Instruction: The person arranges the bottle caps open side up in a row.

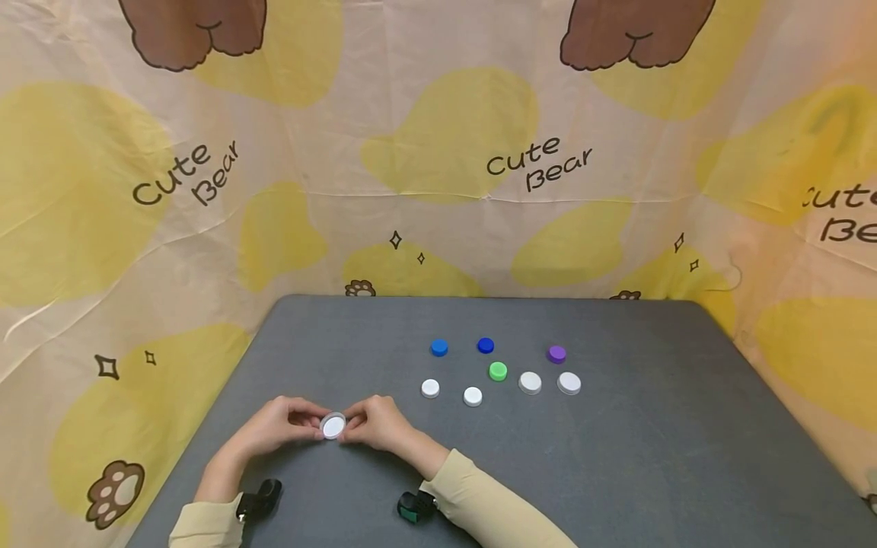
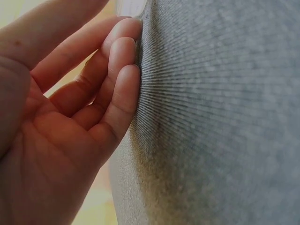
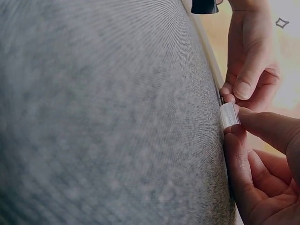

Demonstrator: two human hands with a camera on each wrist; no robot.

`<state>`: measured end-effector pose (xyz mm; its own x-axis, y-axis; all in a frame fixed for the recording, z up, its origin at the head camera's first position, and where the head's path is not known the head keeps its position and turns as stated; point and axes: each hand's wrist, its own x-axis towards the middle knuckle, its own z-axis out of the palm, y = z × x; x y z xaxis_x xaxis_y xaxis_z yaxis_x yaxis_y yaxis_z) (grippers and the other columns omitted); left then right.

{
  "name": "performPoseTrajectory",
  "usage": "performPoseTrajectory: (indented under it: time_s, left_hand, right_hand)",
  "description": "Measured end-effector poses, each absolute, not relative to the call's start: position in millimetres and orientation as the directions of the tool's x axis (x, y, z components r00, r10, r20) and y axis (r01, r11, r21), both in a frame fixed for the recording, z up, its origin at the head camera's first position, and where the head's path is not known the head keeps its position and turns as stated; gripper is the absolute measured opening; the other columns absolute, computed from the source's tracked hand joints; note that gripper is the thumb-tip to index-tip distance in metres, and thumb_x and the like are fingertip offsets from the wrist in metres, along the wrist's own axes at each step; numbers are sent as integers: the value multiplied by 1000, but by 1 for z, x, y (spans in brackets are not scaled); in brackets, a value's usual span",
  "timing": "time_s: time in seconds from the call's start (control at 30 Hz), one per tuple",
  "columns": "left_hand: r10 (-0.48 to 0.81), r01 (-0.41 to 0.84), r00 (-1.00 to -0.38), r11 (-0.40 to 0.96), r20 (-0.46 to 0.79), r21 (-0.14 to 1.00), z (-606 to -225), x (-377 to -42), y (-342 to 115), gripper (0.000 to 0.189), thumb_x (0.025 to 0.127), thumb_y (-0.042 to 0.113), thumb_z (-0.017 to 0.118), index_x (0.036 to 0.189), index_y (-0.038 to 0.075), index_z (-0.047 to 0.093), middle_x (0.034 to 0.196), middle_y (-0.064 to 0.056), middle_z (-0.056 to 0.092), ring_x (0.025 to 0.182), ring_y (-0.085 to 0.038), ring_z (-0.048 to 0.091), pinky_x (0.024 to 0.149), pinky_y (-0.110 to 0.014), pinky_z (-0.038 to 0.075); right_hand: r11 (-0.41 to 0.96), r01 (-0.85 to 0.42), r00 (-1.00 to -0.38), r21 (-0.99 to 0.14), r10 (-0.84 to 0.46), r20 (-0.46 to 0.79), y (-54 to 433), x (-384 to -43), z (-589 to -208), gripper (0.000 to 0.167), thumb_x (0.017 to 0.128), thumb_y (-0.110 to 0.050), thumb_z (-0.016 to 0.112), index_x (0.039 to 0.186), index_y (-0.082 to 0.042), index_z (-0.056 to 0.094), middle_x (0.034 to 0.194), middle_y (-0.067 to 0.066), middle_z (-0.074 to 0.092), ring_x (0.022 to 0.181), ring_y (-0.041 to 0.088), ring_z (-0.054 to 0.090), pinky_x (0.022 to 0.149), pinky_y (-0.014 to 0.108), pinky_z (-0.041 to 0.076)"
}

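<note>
A white round piece with a clear rim is held between both hands at the left front of the grey table. It is pinched at its left edge by the fingertips of the left hand and at its right edge by the thumb and fingers of the right hand. Both grips are narrow. In the right wrist view the piece is seen edge-on, close to the tabletop; whether the surface is touched cannot be determined.

Farther back, to the right of the hands, separate discs are laid out. In the rear row are placed a light blue disc, a dark blue disc and a purple disc. A green disc is located in front of the dark blue one. Nearer the hands are set two small white discs; to their right, two larger rimmed white discs are positioned side by side, apart. The table is backed by a printed cloth.
</note>
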<state>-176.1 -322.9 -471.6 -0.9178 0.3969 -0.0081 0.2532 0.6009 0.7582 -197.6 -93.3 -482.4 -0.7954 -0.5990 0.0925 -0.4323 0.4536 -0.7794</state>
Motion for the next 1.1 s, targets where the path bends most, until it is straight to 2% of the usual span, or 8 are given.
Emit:
performPoseTrajectory:
  time_s: [0.23, 0.43, 0.53, 0.7, 0.9, 1.1]
  left_hand:
    - [375, 228, -927, 607, -21, 761, -470, -178, -319, 37, 76, 27, 79, 106, 6, 71, 83, 0, 68, 73, -3, 61, 66, -21, 50]
    - [334, 271, -940, 630, 60, 728, -465, -180, -306, 40, 77, 29, 78, 110, 7, 69, 94, -4, 70, 80, -6, 62, 71, -23, 51]
    - [310, 288, -945, 648, 101, 705, -461, -183, -295, 41, 76, 32, 79, 110, 11, 70, 100, -2, 70, 85, -11, 64, 74, -25, 51]
    - [299, 310, -944, 649, 141, 695, -456, -192, -278, 40, 75, 34, 80, 110, 15, 70, 104, 1, 69, 88, -13, 65, 76, -28, 52]
    - [339, 347, -927, 615, 160, 708, -458, -205, -259, 36, 77, 26, 79, 109, 12, 69, 105, -3, 68, 88, -15, 65, 75, -26, 52]
    - [379, 388, -907, 582, 183, 715, -461, -218, -238, 38, 78, 30, 78, 109, 10, 69, 104, -6, 68, 88, -17, 65, 75, -29, 53]
  right_hand:
    - [465, -431, -801, -774, -591, 91, -91, -199, -482, 33, 75, -25, 81, 103, -8, 73, 74, -9, 72, 55, -11, 49, 51, 11, 41]
    - [471, -527, -772, -707, -613, 167, -83, -200, -478, 39, 77, -28, 79, 107, -4, 70, 80, -6, 74, 69, -11, 61, 63, 7, 45]
    - [466, -548, -770, -695, -607, 199, -75, -202, -475, 39, 77, -28, 79, 108, -4, 70, 83, -3, 74, 70, -8, 64, 63, 7, 45]
    - [454, -502, -800, -736, -566, 197, -59, -208, -469, 39, 77, -25, 79, 109, -5, 69, 87, 0, 74, 71, -3, 65, 62, 10, 47]
    - [447, -433, -848, -782, -496, 186, -35, -218, -465, 38, 78, -23, 79, 110, -5, 69, 90, 2, 72, 76, 3, 66, 65, 15, 50]
    - [454, -394, -882, -799, -431, 190, -13, -226, -462, 38, 77, -22, 79, 109, -4, 69, 92, 5, 72, 82, 14, 69, 69, 20, 52]
